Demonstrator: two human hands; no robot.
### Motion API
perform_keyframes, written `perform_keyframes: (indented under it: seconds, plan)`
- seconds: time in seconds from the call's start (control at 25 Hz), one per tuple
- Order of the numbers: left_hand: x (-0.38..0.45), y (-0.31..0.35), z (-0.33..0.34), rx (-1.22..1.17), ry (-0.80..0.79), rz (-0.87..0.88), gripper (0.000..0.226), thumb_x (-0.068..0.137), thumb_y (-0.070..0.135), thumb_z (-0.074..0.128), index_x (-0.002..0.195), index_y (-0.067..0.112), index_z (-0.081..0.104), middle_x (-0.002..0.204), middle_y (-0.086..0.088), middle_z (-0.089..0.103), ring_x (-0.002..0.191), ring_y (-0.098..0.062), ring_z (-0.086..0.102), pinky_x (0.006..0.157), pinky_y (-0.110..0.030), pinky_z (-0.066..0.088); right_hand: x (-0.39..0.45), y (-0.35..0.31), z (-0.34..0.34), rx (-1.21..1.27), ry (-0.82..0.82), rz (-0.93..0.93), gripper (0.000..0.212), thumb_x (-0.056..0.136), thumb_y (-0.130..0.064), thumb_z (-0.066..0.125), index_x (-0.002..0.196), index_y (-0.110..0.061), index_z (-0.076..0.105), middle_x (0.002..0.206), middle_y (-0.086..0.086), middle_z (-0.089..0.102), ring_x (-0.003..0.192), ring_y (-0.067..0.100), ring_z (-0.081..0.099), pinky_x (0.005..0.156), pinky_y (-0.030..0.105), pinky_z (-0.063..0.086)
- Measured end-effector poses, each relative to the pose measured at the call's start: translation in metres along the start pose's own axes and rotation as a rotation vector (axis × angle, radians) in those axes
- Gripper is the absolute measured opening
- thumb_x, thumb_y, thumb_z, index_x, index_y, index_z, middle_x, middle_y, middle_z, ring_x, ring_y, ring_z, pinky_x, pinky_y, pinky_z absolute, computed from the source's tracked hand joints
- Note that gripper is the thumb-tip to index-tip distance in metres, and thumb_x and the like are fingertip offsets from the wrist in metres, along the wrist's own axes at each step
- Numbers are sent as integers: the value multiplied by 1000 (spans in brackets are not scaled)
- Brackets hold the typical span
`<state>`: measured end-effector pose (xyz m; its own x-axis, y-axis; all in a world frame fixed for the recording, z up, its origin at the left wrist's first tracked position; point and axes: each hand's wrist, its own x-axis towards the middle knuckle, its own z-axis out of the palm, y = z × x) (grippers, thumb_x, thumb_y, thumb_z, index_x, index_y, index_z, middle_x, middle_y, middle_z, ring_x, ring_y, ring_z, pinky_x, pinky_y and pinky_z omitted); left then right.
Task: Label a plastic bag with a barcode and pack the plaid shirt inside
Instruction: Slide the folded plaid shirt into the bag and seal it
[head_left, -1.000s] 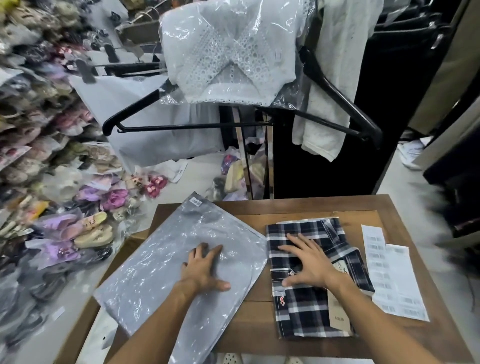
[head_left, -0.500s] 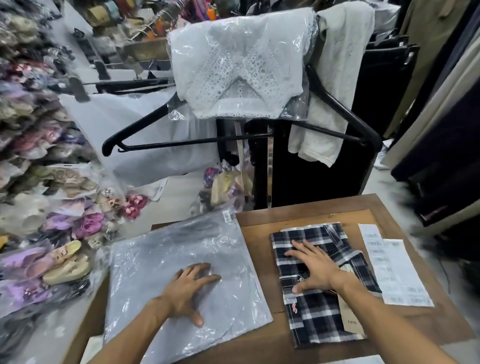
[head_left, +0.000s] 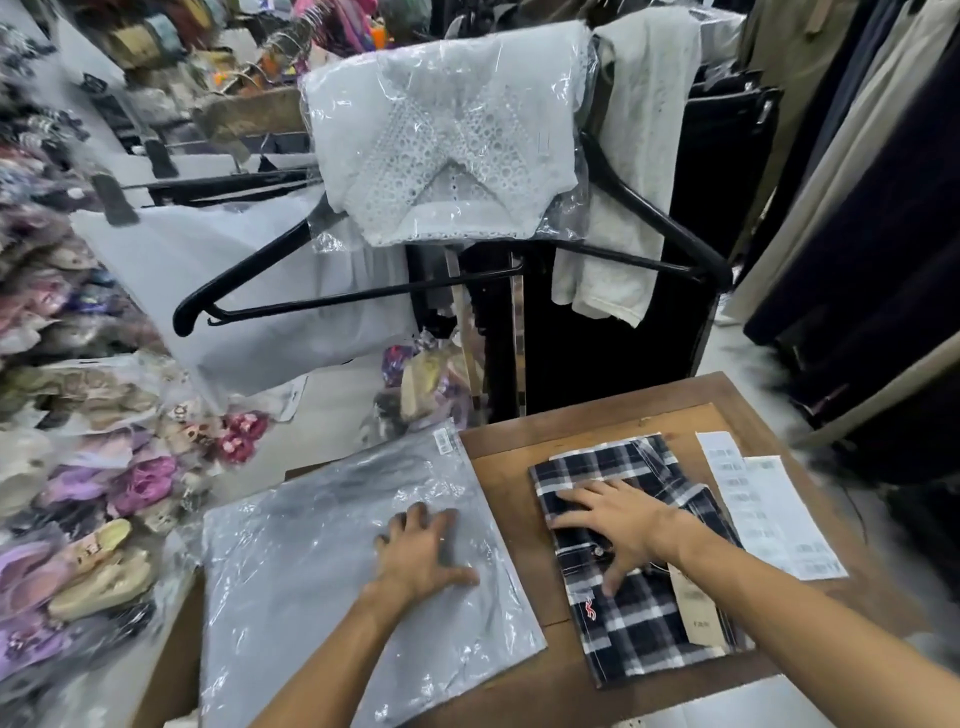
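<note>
Both hands were down flat on the brown wooden table (head_left: 582, 426), and neither one was gripping anything. The left hand (head_left: 421, 551) lay palm-down with fingers spread on the grey translucent plastic bag (head_left: 332, 571), which sat on the left part of the table and hung past its left edge. A small white barcode sticker (head_left: 443, 442) showed at the bag's far right corner. Just beside the bag, the right hand (head_left: 618, 525) pressed open-palmed on the folded black-and-white plaid shirt (head_left: 639, 618), fingers fanned toward the left across the cloth; the shirt was lying outside the bag, on the bare wood. A beige paper tag (head_left: 693, 608) rested on the shirt's right side, partly under the forearm. To the right of the shirt lay white sheets of barcode labels (head_left: 769, 514), touching its far corner. Beyond the table, a white lace garment in clear plastic (head_left: 441, 140) was draped over black plastic hangers (head_left: 322, 296), and bagged sandals in purple and cream (head_left: 98, 545) were heaped at the left.
</note>
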<state>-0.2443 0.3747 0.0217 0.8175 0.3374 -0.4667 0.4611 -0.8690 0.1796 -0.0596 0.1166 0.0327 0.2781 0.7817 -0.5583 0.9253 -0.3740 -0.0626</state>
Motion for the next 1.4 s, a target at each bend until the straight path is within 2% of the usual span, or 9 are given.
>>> perform_keyframes:
  seconds: [0.36, 0.48, 0.6, 0.68, 0.76, 0.92, 1.08, 1.24, 1.4]
  plan:
    - [-9, 40, 11, 113, -147, -33, 102, 61, 69, 77, 148, 48, 29, 158, -3, 22, 148, -31, 21, 115, -56, 27, 0, 10, 10, -57, -53, -135, 112, 72, -74, 70, 160, -39, 8, 171, 6, -2, 155, 37, 8, 121, 55, 22]
    - [1, 52, 7, 46, -38, -65, 68, 76, 77, 56, 134, 42, 50, 142, -1, 45, 133, -26, 45, 108, -45, 38, 4, 5, 0, -177, 55, -270, 90, 84, -61, 68, 156, -28, 27, 167, 13, 20, 141, 40, 37, 113, 53, 37]
    - [14, 70, 5, -194, 79, -70, 33, 90, 60, 57, 95, 28, 61, 102, 1, 65, 94, -20, 64, 78, -31, 49, 8, -9, -7, -319, 175, -593, 65, 80, -55, 76, 136, -28, 57, 140, -1, 58, 117, 26, 53, 92, 39, 45]
    - [19, 83, 8, -272, 68, -99, 36, 91, 58, 58, 83, 23, 61, 85, 2, 69, 82, -20, 65, 65, -29, 43, 13, -23, -8, -407, 64, -669, 64, 76, -60, 76, 131, -32, 61, 126, -3, 63, 113, 23, 49, 92, 37, 42]
    - [23, 92, 11, -216, 52, -113, 43, 87, 63, 57, 84, 21, 65, 86, 1, 74, 84, -21, 68, 70, -30, 48, 19, -36, -11, -428, -38, -630, 61, 77, -63, 74, 130, -35, 63, 126, -1, 60, 120, 24, 42, 99, 39, 39]
    - [29, 87, 15, -271, -19, -90, 21, 85, 43, 67, 79, 24, 60, 87, -3, 73, 89, -25, 71, 78, -31, 53, 28, -44, -14, -305, -130, -582, 39, 79, -53, 76, 112, -32, 72, 124, -4, 62, 120, 21, 40, 103, 42, 36]
    - [32, 61, 23, -681, -193, -82, 19, 87, 25, 78, 89, 10, 67, 62, 1, 67, 54, -13, 67, 52, -22, 54, 32, -41, -9, -94, -136, -549, 28, 88, -41, 73, 109, -24, 65, 116, -1, 70, 112, 22, 46, 107, 49, 36]
    - [28, 52, 25, -806, -184, -79, 3, 92, 6, 68, 90, 6, 66, 65, -3, 69, 52, -7, 66, 60, -23, 58, 30, -52, -10, -241, -252, -591, 44, 93, -53, 62, 133, -35, 59, 128, 2, 61, 129, 26, 37, 121, 54, 9]
    - [17, 49, 31, -861, -121, -35, 5, 93, 3, 66, 90, 6, 65, 70, -9, 71, 64, -15, 71, 63, -24, 57, 33, -48, -17, 43, -193, -598, 29, 96, -44, 61, 119, -28, 69, 125, -1, 64, 132, 23, 43, 123, 58, -4]
